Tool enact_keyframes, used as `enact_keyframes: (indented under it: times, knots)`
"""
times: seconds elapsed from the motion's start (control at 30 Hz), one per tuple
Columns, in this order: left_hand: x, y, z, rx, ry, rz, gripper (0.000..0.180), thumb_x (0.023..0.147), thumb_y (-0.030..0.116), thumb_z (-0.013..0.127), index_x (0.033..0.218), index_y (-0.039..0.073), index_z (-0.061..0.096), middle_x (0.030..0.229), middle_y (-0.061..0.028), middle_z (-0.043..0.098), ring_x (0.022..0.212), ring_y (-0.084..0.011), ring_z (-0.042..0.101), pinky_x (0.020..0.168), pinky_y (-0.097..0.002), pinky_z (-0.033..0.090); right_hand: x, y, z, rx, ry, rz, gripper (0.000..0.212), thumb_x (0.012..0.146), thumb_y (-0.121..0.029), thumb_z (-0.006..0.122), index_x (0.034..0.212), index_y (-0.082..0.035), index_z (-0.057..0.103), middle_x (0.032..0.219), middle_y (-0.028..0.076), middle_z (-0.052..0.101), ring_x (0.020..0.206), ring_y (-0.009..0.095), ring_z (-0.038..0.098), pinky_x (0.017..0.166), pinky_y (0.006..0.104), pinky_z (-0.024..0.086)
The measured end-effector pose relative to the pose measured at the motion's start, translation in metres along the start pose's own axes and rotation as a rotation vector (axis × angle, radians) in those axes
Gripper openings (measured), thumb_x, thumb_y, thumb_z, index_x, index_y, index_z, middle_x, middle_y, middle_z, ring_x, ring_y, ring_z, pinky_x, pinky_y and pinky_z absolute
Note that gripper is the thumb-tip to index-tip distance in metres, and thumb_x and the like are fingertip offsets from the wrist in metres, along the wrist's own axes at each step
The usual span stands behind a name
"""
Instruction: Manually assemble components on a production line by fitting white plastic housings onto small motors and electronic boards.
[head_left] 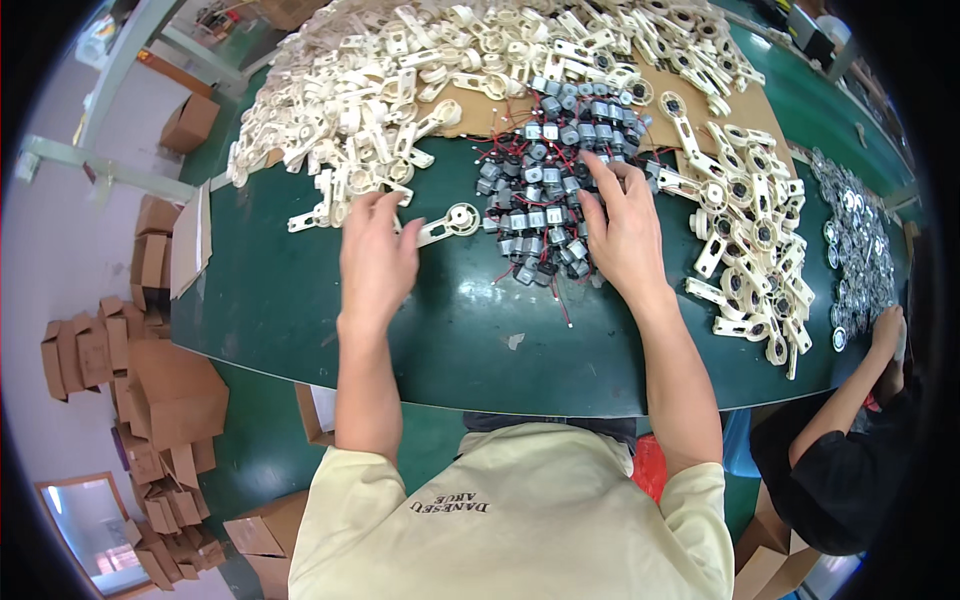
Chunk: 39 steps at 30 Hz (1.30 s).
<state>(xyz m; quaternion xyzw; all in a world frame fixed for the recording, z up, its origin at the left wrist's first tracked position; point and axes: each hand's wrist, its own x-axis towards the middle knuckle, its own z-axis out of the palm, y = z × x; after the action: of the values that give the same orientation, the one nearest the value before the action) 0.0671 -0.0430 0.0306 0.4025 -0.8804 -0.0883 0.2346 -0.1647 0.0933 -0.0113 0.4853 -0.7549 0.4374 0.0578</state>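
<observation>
My left hand (376, 258) is at the near edge of a heap of cream plastic housings (330, 110), its thumb apart from the fingers. Its fingertips meet the outermost pieces, and I see nothing held in it. One single housing (461, 220), with a round ring end and a straight arm, lies just right of that thumb. Over the right side of a pile of small silvery motors (535, 215) with red wires reaches my right hand (625, 228). Its index finger and thumb are spread above the motors; the other fingers are partly hidden.
Right of the motors lies a second group of cream housings (760, 235), several with dark parts in their rings. Farther right are many clear, shiny round parts (855, 240), where a co-worker's hand (888, 330) reaches. Cardboard (470, 117) lies under the far heap. Boxes (170, 390) stand on the left floor.
</observation>
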Motion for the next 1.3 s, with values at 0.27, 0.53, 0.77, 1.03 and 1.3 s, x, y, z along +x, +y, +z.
enact_keyframes:
  times: [0.27,0.53,0.77,1.03,1.3]
  knots:
    - [0.022,0.032,0.029,0.065,-0.423,-0.18,0.044,0.081,0.039,0.073,0.108,0.005,0.063,0.087,-0.0213,0.068,0.088,-0.0407,0.065,0.077,-0.0493,0.05,0.0,0.005,-0.001,0.046,-0.049,-0.022,0.031,0.084,-0.006,0.065,0.115,-0.01,0.062,0.106,0.013,0.059,0.096,0.033,0.06,0.081,0.0408,0.05]
    - [0.039,0.037,-0.03,-0.923,-0.523,-0.401,0.043,0.092,0.007,0.059,0.133,0.005,0.048,0.097,-0.0132,0.066,0.076,-0.0181,0.069,0.068,-0.028,0.056,0.003,0.014,-0.008,0.197,0.064,-0.035,0.021,0.087,-0.01,0.067,0.107,-0.007,0.065,0.106,0.012,0.062,0.087,0.029,0.064,0.074,0.0351,0.052]
    - [0.015,0.022,0.035,-1.75,-0.5,-0.291,0.033,0.099,0.012,0.052,0.131,0.007,0.044,0.125,-0.0246,0.056,0.109,-0.0327,0.063,0.096,-0.0407,0.053,-0.021,-0.013,-0.029,0.765,-0.16,0.407,0.023,0.089,-0.009,0.069,0.107,0.002,0.059,0.094,0.007,0.069,0.076,0.009,0.063,0.068,0.0244,0.051]
    - [0.012,0.039,0.044,-1.839,-0.481,-0.263,0.045,0.1,0.02,0.049,0.138,-0.004,0.039,0.131,-0.0284,0.051,0.121,-0.0407,0.054,0.101,-0.0448,0.049,-0.03,-0.034,-0.034,1.061,-0.527,0.532,0.019,0.088,-0.007,0.07,0.101,0.001,0.059,0.086,0.005,0.069,0.072,0.007,0.063,0.062,0.0215,0.051]
    - [0.006,0.048,0.049,-1.778,-0.531,-0.14,0.042,0.101,0.017,0.049,0.137,-0.003,0.044,0.134,-0.0244,0.05,0.126,-0.0379,0.051,0.103,-0.0454,0.047,-0.027,-0.037,-0.034,0.985,-0.583,0.586,0.019,0.087,-0.013,0.073,0.095,-0.001,0.061,0.072,0.0,0.065,0.063,0.004,0.06,0.053,0.0204,0.045]
